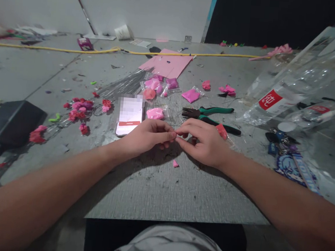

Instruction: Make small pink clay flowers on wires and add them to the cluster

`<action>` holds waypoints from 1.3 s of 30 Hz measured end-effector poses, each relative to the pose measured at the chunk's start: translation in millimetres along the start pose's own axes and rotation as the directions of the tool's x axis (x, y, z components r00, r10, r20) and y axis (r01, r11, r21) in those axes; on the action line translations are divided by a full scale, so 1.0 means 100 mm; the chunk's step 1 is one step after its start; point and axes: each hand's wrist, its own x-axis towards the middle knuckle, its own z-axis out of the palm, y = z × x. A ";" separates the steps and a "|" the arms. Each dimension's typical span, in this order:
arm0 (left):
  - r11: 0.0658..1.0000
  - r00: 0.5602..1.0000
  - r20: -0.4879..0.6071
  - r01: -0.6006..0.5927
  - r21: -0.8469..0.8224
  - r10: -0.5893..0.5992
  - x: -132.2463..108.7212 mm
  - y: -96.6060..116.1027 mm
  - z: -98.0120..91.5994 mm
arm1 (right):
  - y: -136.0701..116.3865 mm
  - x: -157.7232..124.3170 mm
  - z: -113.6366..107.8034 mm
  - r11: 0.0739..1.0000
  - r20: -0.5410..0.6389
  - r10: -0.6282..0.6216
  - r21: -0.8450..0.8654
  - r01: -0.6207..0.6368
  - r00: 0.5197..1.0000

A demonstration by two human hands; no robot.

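My left hand (155,134) and my right hand (202,140) meet fingertip to fingertip above the table (150,193). Both are closed in a pinch; what lies between the fingertips is mostly hidden and too small to name. Below them on the tabletop is a small pink piece of what looks like modelling clay (175,163). A bag of light pink clay (155,113) lies just beyond my left hand, beside a lit phone (130,115). Pliers with green handles (211,115) rest behind my right hand, and a small red packet (221,131) sits close to its knuckles.
Red and pink clay flowers on wires (80,109) lie left, near a black box (12,123). Bagged clay (191,95), thin wires (126,84) and pink paper (168,63) are farther back. Clear bottles (282,99) and keys (284,140) occupy the right. A yellow cord (219,56) crosses behind.
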 end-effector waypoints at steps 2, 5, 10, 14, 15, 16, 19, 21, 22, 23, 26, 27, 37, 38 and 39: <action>1.000 1.000 0.015 0.008 -0.015 -0.008 0.00 0.01 0.00 | 0.00 0.00 0.00 1.000 -0.011 -0.009 -0.001 0.009 1.000; 1.000 0.999 0.049 0.019 0.000 -0.019 0.00 0.03 0.01 | -0.01 -0.01 0.00 1.000 0.002 -0.020 -0.012 0.020 1.000; 0.999 1.000 0.004 0.023 0.035 -0.023 -0.01 0.03 0.02 | -0.03 0.00 -0.01 1.000 0.012 0.031 -0.004 -0.031 0.999; 0.999 0.998 -0.044 0.035 -0.023 -0.036 0.00 0.04 0.03 | 0.04 0.02 -0.02 0.947 -0.136 0.320 0.062 -0.315 0.938; 0.999 0.998 -0.055 0.036 -0.019 -0.037 0.00 0.04 0.03 | 0.05 0.02 -0.03 0.933 -0.133 0.360 0.071 -0.353 0.924; 0.999 0.998 -0.060 0.034 -0.005 -0.034 0.00 0.04 0.04 | 0.07 0.03 -0.03 0.929 -0.113 0.370 0.070 -0.365 0.922; 1.000 0.998 -0.066 0.009 0.028 -0.008 0.01 0.02 0.06 | 0.08 0.02 -0.03 0.944 -0.066 0.328 0.050 -0.325 0.942; 1.000 0.997 -0.078 -0.003 0.001 0.003 0.01 0.00 0.06 | 0.07 0.01 -0.01 0.943 -0.050 0.326 0.081 -0.322 0.944; 1.000 0.996 -0.087 -0.005 -0.017 0.003 0.01 -0.01 0.05 | 0.06 0.00 0.00 0.936 -0.049 0.340 0.113 -0.333 0.939; 1.000 0.996 -0.093 -0.005 -0.031 0.002 0.02 -0.02 0.05 | 0.06 0.00 0.01 0.926 -0.056 0.359 0.150 -0.347 0.932; 1.000 0.995 -0.097 -0.002 -0.026 -0.001 0.02 -0.03 0.04 | 0.06 0.00 0.04 0.890 -0.102 0.423 0.233 -0.392 0.901; 1.000 0.995 -0.095 -0.003 -0.012 0.002 0.02 -0.03 0.04 | 0.06 0.00 0.05 0.884 -0.115 0.436 0.240 -0.401 0.893; 0.996 0.997 -0.067 -0.041 0.074 0.046 0.03 -0.07 0.02 | 0.03 0.00 0.02 0.949 -0.122 0.291 0.162 -0.270 0.949; 0.997 0.997 -0.052 -0.048 0.061 0.051 0.03 -0.06 0.01 | 0.03 0.00 0.03 0.957 -0.120 0.258 0.171 -0.236 0.959; 0.997 0.998 -0.030 -0.054 0.046 0.055 0.02 -0.05 0.00 | 0.04 0.00 0.03 0.962 -0.117 0.227 0.181 -0.204 0.967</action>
